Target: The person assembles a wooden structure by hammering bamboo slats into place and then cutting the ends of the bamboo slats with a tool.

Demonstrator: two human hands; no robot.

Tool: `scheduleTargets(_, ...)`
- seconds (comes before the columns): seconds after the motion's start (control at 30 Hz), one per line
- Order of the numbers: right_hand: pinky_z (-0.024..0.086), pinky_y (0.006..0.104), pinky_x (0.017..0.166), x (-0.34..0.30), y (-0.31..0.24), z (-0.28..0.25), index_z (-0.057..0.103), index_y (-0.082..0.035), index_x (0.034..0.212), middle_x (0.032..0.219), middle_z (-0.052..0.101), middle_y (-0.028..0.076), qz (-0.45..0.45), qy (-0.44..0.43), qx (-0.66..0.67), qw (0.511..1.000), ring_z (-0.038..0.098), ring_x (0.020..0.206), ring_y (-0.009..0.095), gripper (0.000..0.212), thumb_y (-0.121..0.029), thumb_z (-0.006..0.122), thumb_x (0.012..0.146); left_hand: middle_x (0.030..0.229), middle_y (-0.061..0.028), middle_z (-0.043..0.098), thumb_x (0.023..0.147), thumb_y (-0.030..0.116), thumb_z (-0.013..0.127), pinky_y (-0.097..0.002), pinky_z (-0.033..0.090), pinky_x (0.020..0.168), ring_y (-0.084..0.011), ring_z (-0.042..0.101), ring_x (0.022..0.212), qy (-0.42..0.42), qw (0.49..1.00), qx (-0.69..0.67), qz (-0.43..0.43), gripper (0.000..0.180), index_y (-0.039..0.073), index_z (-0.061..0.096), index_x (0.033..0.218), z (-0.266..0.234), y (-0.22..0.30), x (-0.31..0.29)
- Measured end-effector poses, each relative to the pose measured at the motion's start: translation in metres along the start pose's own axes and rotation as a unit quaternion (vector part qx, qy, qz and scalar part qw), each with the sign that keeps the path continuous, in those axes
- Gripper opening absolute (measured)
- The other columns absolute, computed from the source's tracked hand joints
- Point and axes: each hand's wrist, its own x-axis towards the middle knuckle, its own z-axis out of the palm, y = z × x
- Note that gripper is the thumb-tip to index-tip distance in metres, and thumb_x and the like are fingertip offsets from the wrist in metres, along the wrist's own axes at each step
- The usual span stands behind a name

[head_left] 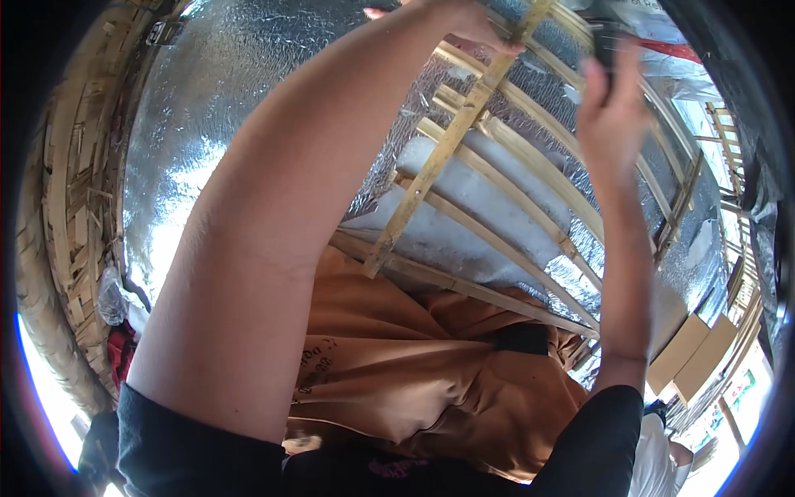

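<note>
A frame of pale wooden slats (538, 157) spreads across the upper middle, crossed by a longer diagonal slat (447, 149). My left hand (472, 23) is at the top edge, its thumb pressed to the upper part of that diagonal slat. Most of its other fingers are cut off by the picture's rim. To the right, my raised right hand (614, 112) is closed on a dark tool (604, 41). Motion blurs the hand and tool, so the tool's kind is unclear.
Crinkled silver foil sheeting (224, 91) lies behind the slats. Below them hangs brown cloth (414, 373) with dark lettering. Woven bamboo (74, 207) lines the left side. Cardboard (691, 356) stands at right, near a person in white (652, 460).
</note>
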Motion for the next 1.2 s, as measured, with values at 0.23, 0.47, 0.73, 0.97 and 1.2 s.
scheduleTargets(0.23,0.056,0.0454,0.059,-0.01,-0.003,-0.006,0.057,-0.011,0.132,0.079,0.07,0.018,0.055,0.049,0.016,0.997,0.069,0.069,0.04,0.038,-0.035,0.057,0.102,0.164,-0.0168,-0.026,0.057,0.092,0.068,-0.0725,0.004,0.115,-0.0416,-0.022,0.151,0.001,1.0,-0.014,0.01,0.155,0.013,-0.018,0.159,0.001,-0.008,-0.007)
scheduleTargets(0.47,0.056,0.0507,0.063,-0.012,0.01,-0.006,0.057,-0.009,0.127,0.091,0.07,0.023,0.019,-0.088,-0.079,0.993,0.07,0.082,0.042,0.034,-0.029,0.06,0.1,0.164,-0.0185,-0.023,0.059,0.094,0.063,-0.0723,0.004,0.116,-0.0443,-0.019,0.151,-0.003,1.0,0.018,0.02,0.151,0.012,-0.014,0.16,-0.005,-0.008,-0.004)
scheduleTargets(0.73,0.057,0.0517,0.069,-0.014,0.011,-0.012,0.052,-0.01,0.133,0.099,0.07,0.026,0.023,-0.131,-0.092,0.987,0.07,0.087,0.044,0.037,-0.026,0.06,0.1,0.165,-0.0199,-0.022,0.057,0.096,0.062,-0.0728,0.005,0.115,-0.0454,-0.018,0.151,-0.01,1.0,0.02,0.022,0.153,0.012,-0.013,0.16,-0.004,-0.011,-0.002)
scheduleTargets(0.97,0.056,0.051,0.079,-0.025,0.014,-0.008,0.05,-0.008,0.135,0.098,0.069,0.029,0.171,0.001,0.083,0.982,0.067,0.093,0.048,0.041,-0.027,0.06,0.1,0.164,-0.0202,-0.022,0.055,0.098,0.061,-0.0732,0.006,0.115,-0.0462,-0.017,0.15,0.012,0.999,0.023,0.033,0.155,0.012,-0.013,0.16,-0.004,-0.009,0.004)
scheduleTargets(1.2,0.057,0.0485,0.074,-0.012,0.014,-0.004,0.053,-0.004,0.128,0.095,0.071,0.026,0.125,-0.034,0.015,0.991,0.07,0.084,0.046,0.039,-0.031,0.059,0.101,0.164,-0.0204,-0.023,0.054,0.099,0.059,-0.0733,0.007,0.115,-0.0467,-0.017,0.15,0.006,0.999,0.036,0.022,0.155,0.012,-0.012,0.16,-0.006,-0.012,0.004)
